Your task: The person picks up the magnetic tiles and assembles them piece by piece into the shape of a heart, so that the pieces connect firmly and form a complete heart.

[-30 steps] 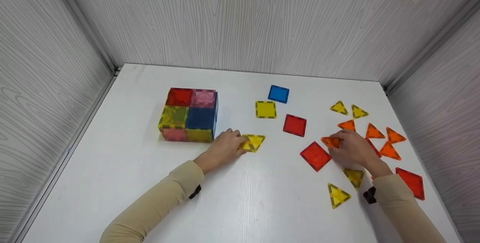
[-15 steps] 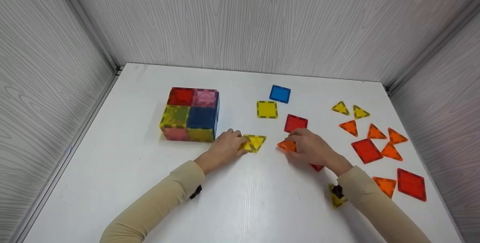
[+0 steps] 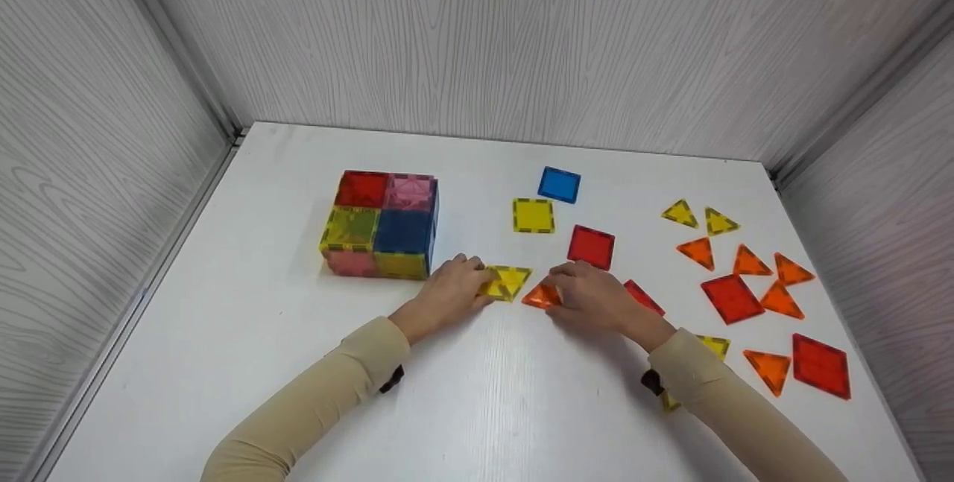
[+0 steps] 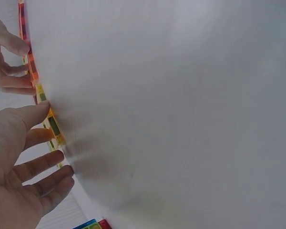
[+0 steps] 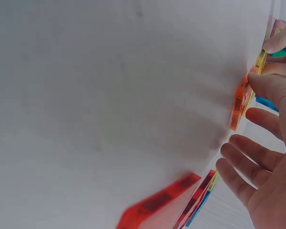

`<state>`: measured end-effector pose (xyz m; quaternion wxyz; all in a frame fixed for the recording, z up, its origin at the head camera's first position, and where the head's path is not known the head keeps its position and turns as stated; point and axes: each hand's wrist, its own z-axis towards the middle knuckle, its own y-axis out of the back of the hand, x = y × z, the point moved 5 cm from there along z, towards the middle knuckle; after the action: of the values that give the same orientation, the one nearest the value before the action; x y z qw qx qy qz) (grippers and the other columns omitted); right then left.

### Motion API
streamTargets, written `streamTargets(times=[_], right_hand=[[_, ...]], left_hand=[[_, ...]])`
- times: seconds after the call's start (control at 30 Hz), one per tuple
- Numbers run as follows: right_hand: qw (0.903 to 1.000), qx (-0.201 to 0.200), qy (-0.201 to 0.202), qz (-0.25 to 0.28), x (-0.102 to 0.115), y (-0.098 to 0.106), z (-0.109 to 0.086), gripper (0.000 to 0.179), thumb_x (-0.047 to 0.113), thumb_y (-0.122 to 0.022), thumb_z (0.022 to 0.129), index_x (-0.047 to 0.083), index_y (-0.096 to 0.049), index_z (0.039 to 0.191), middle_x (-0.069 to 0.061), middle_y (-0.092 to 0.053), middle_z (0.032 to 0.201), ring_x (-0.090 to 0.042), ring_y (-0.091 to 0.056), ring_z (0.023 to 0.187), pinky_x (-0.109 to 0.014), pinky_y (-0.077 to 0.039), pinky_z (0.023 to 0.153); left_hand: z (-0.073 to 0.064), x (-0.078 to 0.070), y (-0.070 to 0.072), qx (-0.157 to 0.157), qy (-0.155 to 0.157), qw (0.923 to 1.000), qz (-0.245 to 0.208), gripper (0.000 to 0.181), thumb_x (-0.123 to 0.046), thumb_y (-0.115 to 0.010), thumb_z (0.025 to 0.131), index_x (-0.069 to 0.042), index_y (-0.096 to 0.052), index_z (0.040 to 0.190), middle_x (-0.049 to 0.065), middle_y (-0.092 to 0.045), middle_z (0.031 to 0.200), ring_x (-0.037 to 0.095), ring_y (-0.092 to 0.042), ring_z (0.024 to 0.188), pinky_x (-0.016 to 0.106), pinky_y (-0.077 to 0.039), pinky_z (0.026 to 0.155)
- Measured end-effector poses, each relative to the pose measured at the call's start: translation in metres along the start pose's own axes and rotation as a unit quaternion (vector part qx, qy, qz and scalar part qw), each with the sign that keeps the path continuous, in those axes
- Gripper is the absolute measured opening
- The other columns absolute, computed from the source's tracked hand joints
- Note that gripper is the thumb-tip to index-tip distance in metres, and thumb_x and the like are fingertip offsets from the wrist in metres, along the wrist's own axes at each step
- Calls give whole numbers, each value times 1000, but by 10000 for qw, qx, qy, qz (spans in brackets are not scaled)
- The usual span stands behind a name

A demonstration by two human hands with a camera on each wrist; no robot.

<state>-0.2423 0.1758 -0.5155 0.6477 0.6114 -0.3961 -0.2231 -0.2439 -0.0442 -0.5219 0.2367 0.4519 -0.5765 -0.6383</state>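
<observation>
Centrally, the left hand (image 3: 447,290) pinches flat yellow triangles (image 3: 508,283) of glossy see-through plastic, its outer fingers loosely spread; how many it covers I cannot tell. The right hand (image 3: 596,299) pinches one orange triangle (image 3: 542,296) just beside them, its other fingers partly opened out. Left of centre sits a box (image 3: 384,229) of such tiles, four on top: red, pink, yellow, blue. Loose squares number six: one blue (image 3: 559,185), one yellow (image 3: 534,215), four red (image 3: 592,247), one of these partly hidden. At right lie five more orange triangles (image 3: 768,371) and four more yellow ones (image 3: 680,214), two partly covered by a beige sleeve (image 3: 697,374). The bench (image 3: 477,407) is smooth white; grey wood-grained walls (image 3: 477,42) fill the upper frame.
</observation>
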Motion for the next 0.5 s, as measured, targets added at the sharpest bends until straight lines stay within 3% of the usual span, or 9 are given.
streamTargets(times=[0.27, 0.5], right_hand=[[9995, -107, 175, -233, 2, -2, 10, 51, 35, -81, 94, 18, -69, 140, -5, -72, 137, -25, -64, 123, -39, -60, 100], [9996, -229, -111, -145, 3, -3, 19, 54, 41, -80, 94, 12, -68, 139, -8, -71, 135, -26, -64, 120, -40, -60, 100]], left_hand=[[0, -1, 2, 9, -40, 10000, 84, 44, -38, -69, 102, -13, -69, 138, 11, -70, 127, 27, -59, 110, 41, -55, 104], [3, -3, 0, 101, 38, 9999, -120, 49, -38, -68, 103, -8, -64, 140, 12, -67, 126, 27, -57, 109, 41, -54, 104]])
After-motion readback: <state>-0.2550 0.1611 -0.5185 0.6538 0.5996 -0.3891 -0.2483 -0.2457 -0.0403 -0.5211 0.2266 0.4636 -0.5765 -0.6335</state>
